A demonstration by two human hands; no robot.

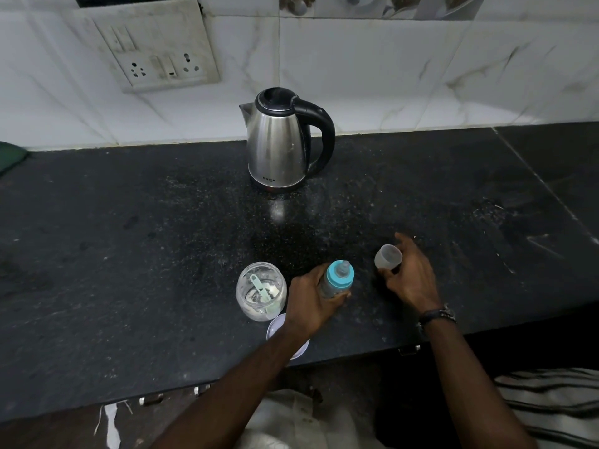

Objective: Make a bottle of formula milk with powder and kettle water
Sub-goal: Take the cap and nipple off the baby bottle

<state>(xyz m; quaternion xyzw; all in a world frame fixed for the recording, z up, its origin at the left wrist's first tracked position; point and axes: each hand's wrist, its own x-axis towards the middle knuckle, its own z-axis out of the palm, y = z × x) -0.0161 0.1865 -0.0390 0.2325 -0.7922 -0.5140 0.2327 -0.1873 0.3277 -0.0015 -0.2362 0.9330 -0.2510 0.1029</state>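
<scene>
While the kettle (281, 140) stands far back on the counter (129, 254) | left hand (309, 301) grips the bottle (337, 281) near the front edge | right hand (410, 275) pinches the clear cap (388, 256) | open powder jar (261, 291) left of bottle

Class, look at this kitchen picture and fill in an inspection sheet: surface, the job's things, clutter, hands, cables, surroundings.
Surface: black speckled stone counter, dusty, with pale smears at the right.
Job's things: steel kettle with black handle upright at the back, lid shut; clear baby bottle with teal collar and teat; clear powder jar, open, mint scoop inside; translucent bottle cap.
Clutter: white jar lid at the counter edge, partly under the left forearm.
Hands: left hand grips the bottle; right hand holds the cap.
Cables: nothing seen.
Surroundings: white marbled tiles; grimy socket panel.
</scene>
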